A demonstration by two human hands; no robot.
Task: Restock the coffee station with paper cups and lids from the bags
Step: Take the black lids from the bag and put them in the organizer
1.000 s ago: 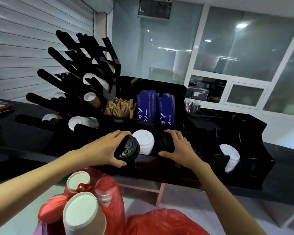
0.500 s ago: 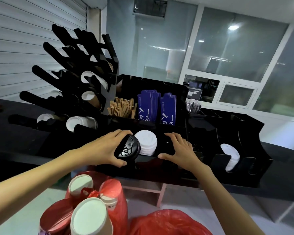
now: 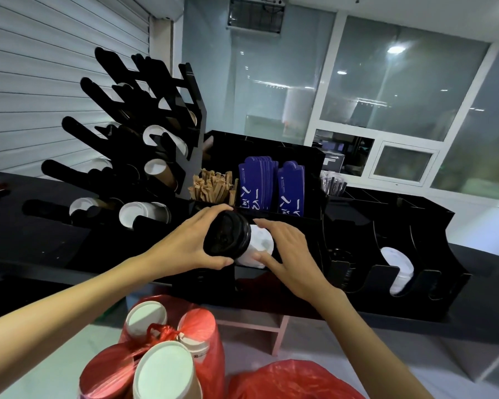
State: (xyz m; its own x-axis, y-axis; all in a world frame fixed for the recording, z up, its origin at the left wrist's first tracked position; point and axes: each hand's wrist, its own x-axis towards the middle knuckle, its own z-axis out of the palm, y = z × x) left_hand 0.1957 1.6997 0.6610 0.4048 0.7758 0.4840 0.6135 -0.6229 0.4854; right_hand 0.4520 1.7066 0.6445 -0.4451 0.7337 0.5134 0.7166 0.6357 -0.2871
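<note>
The left hand (image 3: 190, 243) holds a stack of black lids (image 3: 226, 236), with thumb below and fingers curled over the top, so the grip is closed on it. The stack is lifted just in front of the black organizer (image 3: 386, 254) on the dark counter (image 3: 41, 243). The right hand (image 3: 288, 254) is open, fingers spread. It is at the white lids (image 3: 260, 246) that lie in a front compartment; whether it touches them is not clear. More white lids (image 3: 398, 269) stand in a compartment far to the right. Behind are wooden stirrers (image 3: 213, 188) and blue sleeves (image 3: 271, 182). On the left, a black cup rack (image 3: 133, 116) holds some paper cups (image 3: 144, 216). Below the hands, red bags (image 3: 202, 341) hold stacked paper cups with white bottoms.
</note>
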